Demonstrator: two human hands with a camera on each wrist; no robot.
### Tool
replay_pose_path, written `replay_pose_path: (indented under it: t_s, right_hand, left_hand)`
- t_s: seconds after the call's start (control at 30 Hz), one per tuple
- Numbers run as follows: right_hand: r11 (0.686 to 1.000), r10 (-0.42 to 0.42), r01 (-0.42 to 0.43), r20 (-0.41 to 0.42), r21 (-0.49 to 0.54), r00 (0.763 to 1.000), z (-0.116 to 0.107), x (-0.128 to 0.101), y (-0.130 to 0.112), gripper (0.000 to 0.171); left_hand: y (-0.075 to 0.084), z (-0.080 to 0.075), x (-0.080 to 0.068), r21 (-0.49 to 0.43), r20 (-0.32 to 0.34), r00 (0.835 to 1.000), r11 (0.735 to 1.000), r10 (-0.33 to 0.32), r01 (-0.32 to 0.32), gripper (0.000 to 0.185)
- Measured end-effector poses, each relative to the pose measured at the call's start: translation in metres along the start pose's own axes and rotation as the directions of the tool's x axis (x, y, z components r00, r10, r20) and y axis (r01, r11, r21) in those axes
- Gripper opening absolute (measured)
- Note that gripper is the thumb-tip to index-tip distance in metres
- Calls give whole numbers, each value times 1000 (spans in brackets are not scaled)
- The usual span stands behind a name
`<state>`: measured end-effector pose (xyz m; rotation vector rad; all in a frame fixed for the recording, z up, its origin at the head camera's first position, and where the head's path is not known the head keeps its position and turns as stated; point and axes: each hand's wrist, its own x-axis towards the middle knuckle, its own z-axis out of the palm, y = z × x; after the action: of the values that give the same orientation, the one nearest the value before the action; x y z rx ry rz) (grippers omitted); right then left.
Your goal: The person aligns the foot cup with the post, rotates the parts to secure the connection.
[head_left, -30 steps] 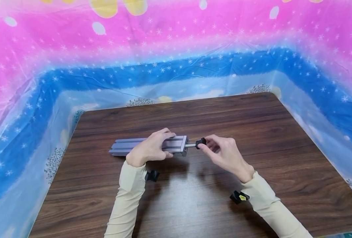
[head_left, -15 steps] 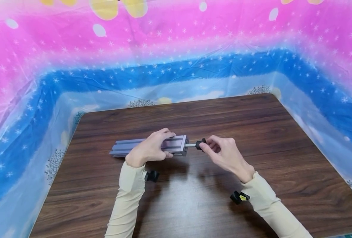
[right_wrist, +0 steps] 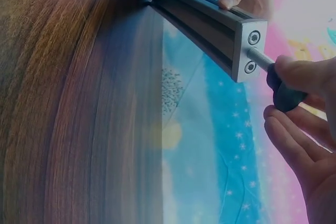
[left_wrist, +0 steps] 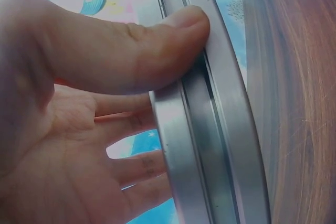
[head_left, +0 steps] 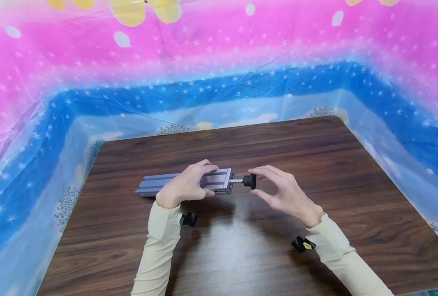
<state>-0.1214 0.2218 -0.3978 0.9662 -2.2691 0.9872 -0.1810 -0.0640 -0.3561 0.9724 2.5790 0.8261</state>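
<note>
Head view: nearest, two cream sleeves [head_left: 159, 242] are covering the forearms, and a black wrist mount [head_left: 190, 219] is sitting beside the left cuff, another [head_left: 302, 244] beside the right. Beyond them, the left hand [head_left: 183, 185] is holding a slotted aluminium profile [head_left: 217, 179]; that grip is spanning its width, and the left wrist view is showing the thumb [left_wrist: 131, 59] lying across a slot. The right hand [head_left: 289, 193] is having its thumb and fingers parted, a little wider than the black knob [head_left: 249, 181] between them; whether a tip is touching, I cannot tell. A metal rod [head_left: 237, 181] is joining the knob to the end plate [right_wrist: 242, 56], where two socket screws [right_wrist: 254, 37] are showing. The profile is lying lengthwise over the table [head_left: 296, 144], its knob end seemingly raised.

It is probably weighing a fair amount, staying stiff and withstanding knocks, its smooth metal perhaps slipping under dry fingers. The slotted flanks are offering the surest hold, the knob's rim the best purchase for turning.

Farthest, a snowflake-printed backdrop [head_left: 211, 88] is hanging behind the table.
</note>
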Motion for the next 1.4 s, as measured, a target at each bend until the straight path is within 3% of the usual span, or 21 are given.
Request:
replay_pose_path:
  t_s: [0.2,0.4,0.77,0.93,1.1,1.17,1.3,1.4]
  right_hand:
    - [999,26,-27,-26,-25,999,4,-1,1,50]
    - [995,94,-94,-30,-17,995,7,0,1,35]
    - [967,253,-254,-60,-24,966,15,0,-2,10]
    - [948,312,-315,-58,-50,948,15,0,-4,15]
    - [929,367,-367,1,-41,930,11,0,-5,17]
    - [938,345,-345,23,-17,938,9,-1,-3,14]
    - [983,183,-184,30,18,983,5,-4,1,48]
    - [998,55,-56,15,15,998,3,-6,4,62]
  left_hand:
    - [-2,3,1,19,-3,1000,1000,6,-6,63]
    - [-3,4,1,20,-4,1000,1000,-1,1,63]
    - [-3,5,3,32,-5,1000,999,2,-1,64]
    - [-4,5,3,36,-6,1000,999,23,-22,63]
    - [-3,4,2,44,-1,1000,999,13,-13,63]
    - [-3,3,3,46,5,1000,999,3,-4,64]
    - [-3,0,5,38,14,1000,999,-5,4,66]
    - [-2,0,6,9,17,1000,1000,-4,4,66]
